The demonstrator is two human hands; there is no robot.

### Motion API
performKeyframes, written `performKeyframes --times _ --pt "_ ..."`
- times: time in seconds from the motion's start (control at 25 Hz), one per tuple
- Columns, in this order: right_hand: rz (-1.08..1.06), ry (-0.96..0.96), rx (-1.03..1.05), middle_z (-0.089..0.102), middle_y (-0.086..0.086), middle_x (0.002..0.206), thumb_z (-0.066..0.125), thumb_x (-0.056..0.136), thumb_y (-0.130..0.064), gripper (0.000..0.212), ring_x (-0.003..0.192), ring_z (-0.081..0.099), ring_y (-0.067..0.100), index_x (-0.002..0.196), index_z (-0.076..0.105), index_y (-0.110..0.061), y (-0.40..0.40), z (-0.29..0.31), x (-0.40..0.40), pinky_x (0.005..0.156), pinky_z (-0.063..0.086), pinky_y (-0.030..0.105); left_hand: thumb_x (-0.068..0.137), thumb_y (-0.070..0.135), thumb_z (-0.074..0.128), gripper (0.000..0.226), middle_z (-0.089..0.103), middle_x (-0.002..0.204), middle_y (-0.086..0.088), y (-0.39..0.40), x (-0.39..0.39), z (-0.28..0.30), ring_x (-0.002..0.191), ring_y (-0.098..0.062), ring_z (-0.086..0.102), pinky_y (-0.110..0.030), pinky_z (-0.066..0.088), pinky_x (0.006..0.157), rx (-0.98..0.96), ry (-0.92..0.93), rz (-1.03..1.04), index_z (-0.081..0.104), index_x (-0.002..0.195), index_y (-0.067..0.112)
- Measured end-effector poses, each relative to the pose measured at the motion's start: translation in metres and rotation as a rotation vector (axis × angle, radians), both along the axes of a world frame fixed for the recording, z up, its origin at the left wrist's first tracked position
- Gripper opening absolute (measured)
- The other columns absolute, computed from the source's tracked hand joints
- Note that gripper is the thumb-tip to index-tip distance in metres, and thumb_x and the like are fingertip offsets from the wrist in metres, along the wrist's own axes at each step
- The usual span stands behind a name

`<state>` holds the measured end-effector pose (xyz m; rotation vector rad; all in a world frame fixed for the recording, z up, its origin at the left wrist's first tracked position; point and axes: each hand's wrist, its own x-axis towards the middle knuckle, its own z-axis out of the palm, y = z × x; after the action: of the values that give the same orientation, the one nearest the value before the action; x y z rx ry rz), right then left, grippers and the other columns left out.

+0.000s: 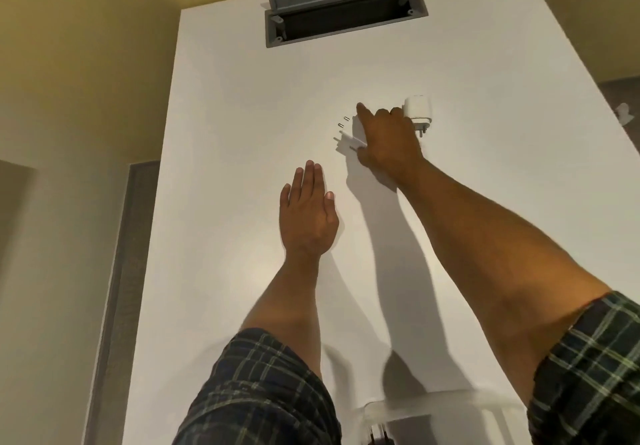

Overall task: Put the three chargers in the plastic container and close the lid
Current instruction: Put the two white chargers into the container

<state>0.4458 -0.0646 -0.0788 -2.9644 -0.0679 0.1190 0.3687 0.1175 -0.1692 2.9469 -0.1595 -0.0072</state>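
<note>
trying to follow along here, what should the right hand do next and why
Probably close the right hand on the flat white charger under its fingers and lift it. That charger lies on the white table, a second charger stands just behind the hand, and the plastic container waits at the near edge.

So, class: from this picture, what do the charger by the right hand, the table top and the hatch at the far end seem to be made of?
Charger: apparently glossy white plastic, smooth with rounded corners; its prongs look like metal.
Table top: matte white, uniform with no grain, perhaps laminate or painted board; unclear which.
Hatch: grey, satin frame and raised lid, possibly metal or plastic.
</note>
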Motion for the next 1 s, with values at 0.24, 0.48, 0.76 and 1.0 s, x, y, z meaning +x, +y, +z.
performKeyframes --times 0.24,0.48,0.76,1.0 --pt "-0.008 -0.063 0.085 0.061 0.013 0.113 0.063 0.077 -0.035 0.079 0.101 0.055 0.034 0.150 0.040 -0.014 0.001 0.022 -0.103 0.083 0.045 0.039 0.109 0.033 0.018 0.059 0.011 0.172 -0.005 -0.005 -0.012 0.008 0.159 -0.021 0.011 -0.042 0.014 0.129 -0.038 0.101 0.027 0.013 0.163 0.010" --pt "-0.133 -0.208 0.125 0.056 0.012 0.107 0.065 0.071 -0.040 0.079 0.096 0.052 0.033 0.142 0.047 -0.009 -0.004 0.042 -0.172 0.079 0.045 0.039 0.110 0.032 0.023 0.060 0.003 0.172 -0.007 0.014 -0.054 0.043 0.160 -0.022 0.006 -0.037 0.012 0.129 0.021 0.315 -0.092 0.007 0.163 0.007" --pt "-0.182 -0.149 0.095 0.054 0.010 0.103 0.069 0.062 -0.045 0.060 0.095 0.051 0.031 0.108 0.060 -0.008 -0.001 0.060 -0.236 0.079 0.042 0.040 0.110 0.029 0.033 0.055 0.028 0.167 -0.009 0.027 -0.184 0.058 0.154 -0.023 0.027 -0.034 0.022 0.127 -0.186 0.176 0.095 0.028 0.160 0.006" --pt "-0.176 -0.089 0.163 0.055 0.006 0.106 0.070 0.060 -0.050 0.068 0.096 0.052 0.028 0.114 0.059 -0.011 0.002 0.073 -0.302 0.082 0.042 0.038 0.108 0.027 0.037 0.058 0.024 0.168 -0.011 0.045 -0.306 0.056 0.156 -0.026 0.024 -0.037 0.021 0.127 -0.174 0.166 0.176 0.024 0.160 0.003"
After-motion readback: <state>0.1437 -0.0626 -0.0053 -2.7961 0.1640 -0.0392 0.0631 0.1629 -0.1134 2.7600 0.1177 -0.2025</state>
